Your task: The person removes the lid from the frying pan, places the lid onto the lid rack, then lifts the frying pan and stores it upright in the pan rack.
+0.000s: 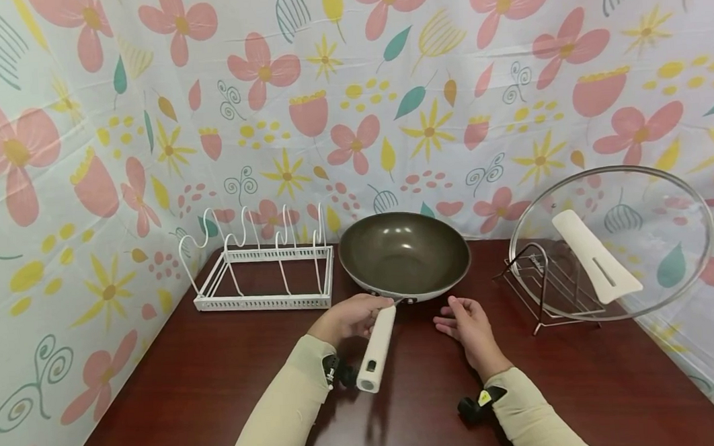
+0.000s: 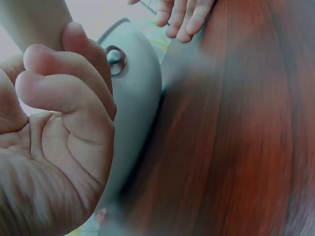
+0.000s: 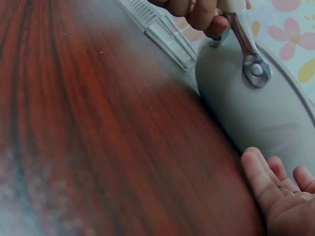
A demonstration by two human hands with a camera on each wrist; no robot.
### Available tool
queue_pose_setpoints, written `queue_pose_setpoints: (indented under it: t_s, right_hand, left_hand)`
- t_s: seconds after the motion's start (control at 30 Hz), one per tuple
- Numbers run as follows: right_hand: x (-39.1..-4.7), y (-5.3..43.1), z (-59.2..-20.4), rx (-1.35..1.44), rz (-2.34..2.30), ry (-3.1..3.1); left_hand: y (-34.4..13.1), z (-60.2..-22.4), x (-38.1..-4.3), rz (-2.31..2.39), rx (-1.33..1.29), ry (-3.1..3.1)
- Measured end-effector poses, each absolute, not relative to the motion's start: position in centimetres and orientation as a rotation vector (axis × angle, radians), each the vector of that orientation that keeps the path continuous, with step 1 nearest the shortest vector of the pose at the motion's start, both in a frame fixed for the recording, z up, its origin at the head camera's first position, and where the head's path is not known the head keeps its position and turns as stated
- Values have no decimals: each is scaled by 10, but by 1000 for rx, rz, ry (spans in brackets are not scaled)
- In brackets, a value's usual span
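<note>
A wok (image 1: 404,255) with a dark inside and a pale outside sits on the table, its white handle (image 1: 378,350) pointing toward me. My left hand (image 1: 354,315) grips that handle near the wok end, and its curled fingers (image 2: 74,93) show in the left wrist view. To the right of the handle, my right hand (image 1: 473,331) is held with loosely bent fingers and nothing in it. In the right wrist view its fingertips are right by the wok's outer wall (image 3: 246,108), below the riveted metal bracket (image 3: 256,71).
On the left stands a white wire rack (image 1: 264,302) with upright dividers. A glass lid (image 1: 654,234) with a white grip leans in a dark wire stand (image 1: 542,294) at right. Flowered cloth (image 1: 352,135) hangs behind the dark red table (image 1: 184,394).
</note>
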State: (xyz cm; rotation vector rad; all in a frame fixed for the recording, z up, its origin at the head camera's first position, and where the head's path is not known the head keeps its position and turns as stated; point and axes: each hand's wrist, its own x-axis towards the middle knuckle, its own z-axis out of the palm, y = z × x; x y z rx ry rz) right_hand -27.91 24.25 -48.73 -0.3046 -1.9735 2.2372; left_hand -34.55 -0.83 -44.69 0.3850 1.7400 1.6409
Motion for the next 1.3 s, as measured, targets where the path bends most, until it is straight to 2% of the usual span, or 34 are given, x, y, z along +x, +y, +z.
queue_pose_setpoints:
  t_s: [0.87,1.3]
  right_hand:
    - [-278,243,-488,-339,2204,-1978]
    - [-276,245,-485,-351,2197,-1966]
  left_hand:
    - [39,-456,-334,1714,307,1584]
    - [69,-475,-334,2113,104,962]
